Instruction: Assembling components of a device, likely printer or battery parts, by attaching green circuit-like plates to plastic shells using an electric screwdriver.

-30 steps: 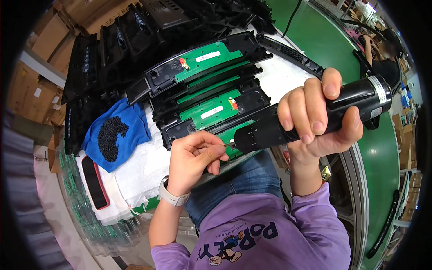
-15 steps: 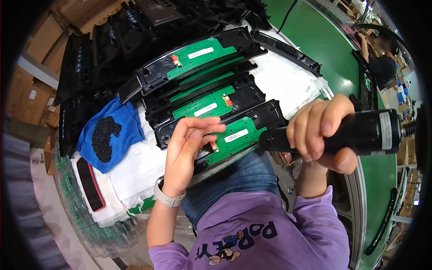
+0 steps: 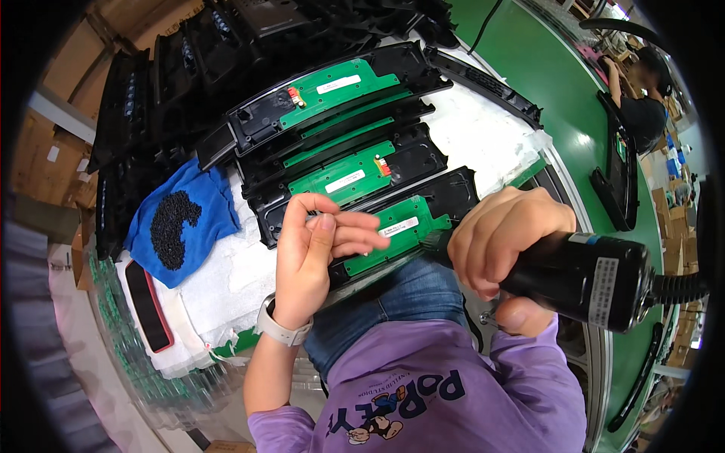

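My right hand (image 3: 513, 234) is wrapped round a black electric screwdriver (image 3: 581, 279), with a ribbed cable at its rear. The tool's front end is beside the right end of a green circuit board (image 3: 377, 253), and its bit is hidden. The board lies in the nearest long black plastic panel (image 3: 453, 189). Over that panel's left part hovers my left hand (image 3: 302, 253), thumb drawn to the curled index finger and the other fingers bent toward the board. Whatever it pinches is too small to make out.
Several similar panels with green boards (image 3: 340, 89) lie behind. On the left, a blue cloth (image 3: 215, 200) bears a pile of tiny black parts (image 3: 174, 234), near a red-edged phone (image 3: 147, 306). Black housings (image 3: 257, 38) stack at the back. A person (image 3: 646, 106) sits far right.
The screwdriver's rear has swung down toward me, and my right hand has moved slightly left and lower with it. My left hand stays nearly in place, its fingers shifted a little.
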`<state>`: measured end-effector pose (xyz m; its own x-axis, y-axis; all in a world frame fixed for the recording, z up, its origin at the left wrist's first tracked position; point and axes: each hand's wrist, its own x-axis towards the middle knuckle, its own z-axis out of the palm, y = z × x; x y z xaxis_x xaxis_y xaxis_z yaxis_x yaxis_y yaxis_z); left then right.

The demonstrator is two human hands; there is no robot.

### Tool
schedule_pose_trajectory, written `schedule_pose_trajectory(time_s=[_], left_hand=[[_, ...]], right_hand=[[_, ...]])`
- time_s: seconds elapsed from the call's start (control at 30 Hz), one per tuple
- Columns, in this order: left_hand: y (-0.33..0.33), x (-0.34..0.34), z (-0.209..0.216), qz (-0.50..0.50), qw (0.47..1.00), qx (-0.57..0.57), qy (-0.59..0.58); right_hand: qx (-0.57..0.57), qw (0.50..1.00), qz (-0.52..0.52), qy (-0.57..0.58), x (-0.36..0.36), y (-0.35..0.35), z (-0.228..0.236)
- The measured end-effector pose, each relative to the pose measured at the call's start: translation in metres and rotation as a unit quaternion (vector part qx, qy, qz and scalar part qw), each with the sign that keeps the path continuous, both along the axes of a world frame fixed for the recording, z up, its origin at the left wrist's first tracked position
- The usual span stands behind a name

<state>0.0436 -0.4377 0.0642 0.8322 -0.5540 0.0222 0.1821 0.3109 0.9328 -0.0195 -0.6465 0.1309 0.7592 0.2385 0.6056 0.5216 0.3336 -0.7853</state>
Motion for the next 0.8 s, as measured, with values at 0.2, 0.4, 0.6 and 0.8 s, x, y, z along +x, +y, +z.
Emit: schedule_pose_trajectory(time_s=[0.2, 0.4, 0.6, 0.8], left_hand=[[0.004, 0.001, 0.003, -0.016, 0.999, 0.025, 0.026], [0.004, 0.002, -0.003, -0.034, 0.999, 0.011, -0.006], [0.001, -0.003, 0.006, -0.026, 0.999, 0.031, 0.0], [0.005, -0.001, 0.005, -0.05, 0.997, 0.053, 0.009]], right_hand=[[0.017, 0.999, -0.001, -0.027, 0.0, 0.002, -0.004], [0.065, 0.997, -0.031, 0.024, 0.001, -0.004, -0.003], [0.218, 0.971, 0.067, -0.069, 0.02, -0.015, -0.003], [0.275, 0.96, 0.002, -0.042, 0.022, -0.001, -0.003]])
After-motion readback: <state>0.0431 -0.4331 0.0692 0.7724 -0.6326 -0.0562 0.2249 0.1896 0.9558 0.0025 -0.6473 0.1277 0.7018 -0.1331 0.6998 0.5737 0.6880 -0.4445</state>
